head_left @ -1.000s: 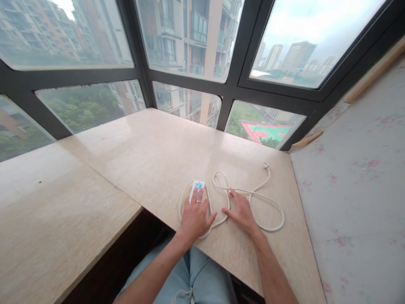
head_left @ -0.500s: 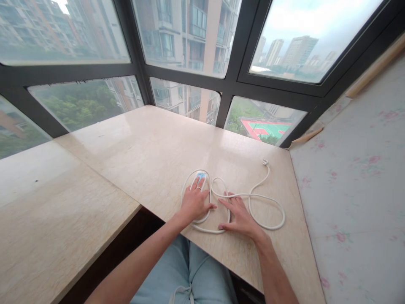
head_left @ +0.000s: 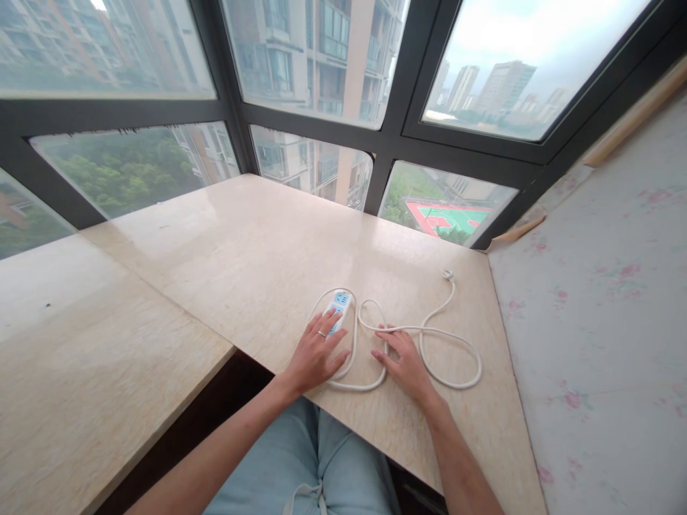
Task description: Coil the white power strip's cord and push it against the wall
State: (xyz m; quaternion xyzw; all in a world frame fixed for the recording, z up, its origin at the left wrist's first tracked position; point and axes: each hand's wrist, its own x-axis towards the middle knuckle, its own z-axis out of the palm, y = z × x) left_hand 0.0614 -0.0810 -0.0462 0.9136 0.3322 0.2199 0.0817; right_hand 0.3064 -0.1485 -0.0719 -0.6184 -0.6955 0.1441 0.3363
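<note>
A white power strip [head_left: 341,299] with a blue socket face lies on the stone counter, partly covered by my left hand [head_left: 318,350]. The fingers of that hand are spread, with the tips over the strip's near part. Its white cord [head_left: 357,388] loops around the strip and runs right in a wide coil. My right hand [head_left: 403,363] rests among the loops with fingers apart, and the cord passes by its fingertips. At the cord's far end the plug [head_left: 448,275] lies on the counter.
The pale stone counter [head_left: 225,250] has a seam and a cut-out edge in front of my legs. Dark window frames [head_left: 316,129] border it at the back. A flowered wall [head_left: 601,322] closes the right side.
My left hand has slid left and toward me, uncovering more of the power strip. The right hand has shifted slightly, its thumb drawing up from the near cord loop.
</note>
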